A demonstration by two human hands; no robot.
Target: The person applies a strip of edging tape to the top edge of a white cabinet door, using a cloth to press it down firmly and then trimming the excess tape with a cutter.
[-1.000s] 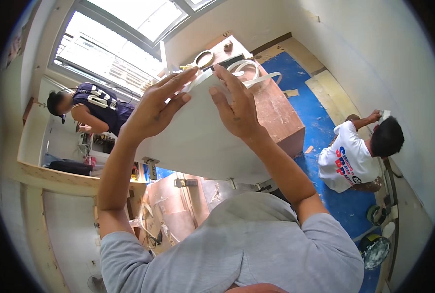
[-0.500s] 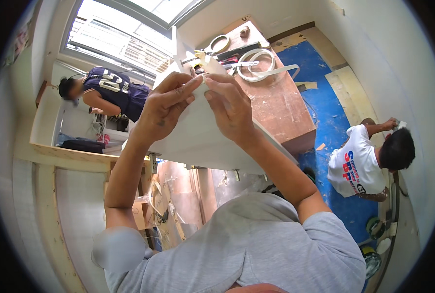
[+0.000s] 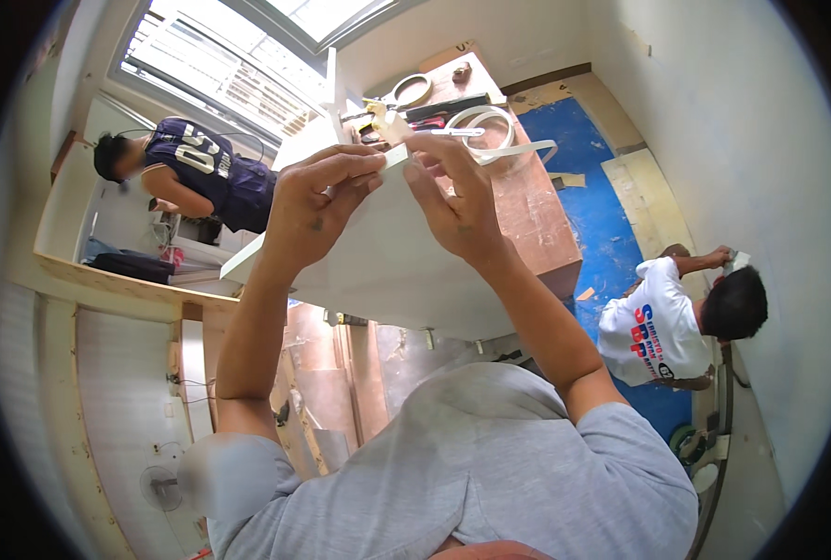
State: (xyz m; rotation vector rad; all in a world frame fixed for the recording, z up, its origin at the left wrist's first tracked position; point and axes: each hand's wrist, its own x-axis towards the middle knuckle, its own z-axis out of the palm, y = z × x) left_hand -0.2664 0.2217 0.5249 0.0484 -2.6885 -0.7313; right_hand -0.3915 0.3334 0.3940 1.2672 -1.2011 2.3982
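Note:
In front of me, my left hand pinches a small white strip between thumb and fingers. Closed on the strip's other end is my right hand, its fingertips curled around it. The strip spans the short gap between the hands; the fingers hide its ends. Both hands are over a large smooth white panel. Beyond the right hand, a loose coil of white edge banding lies on a reddish-brown worktable.
A tape roll and several tools share the worktable. One person in a dark jersey stands at left by the window. Another, in a white shirt, works at the right wall. Blue floor covering runs between table and wall.
My hands have moved slightly apart, and more of the white strip shows between them. The view has shifted, so the panel and both people appear farther left.

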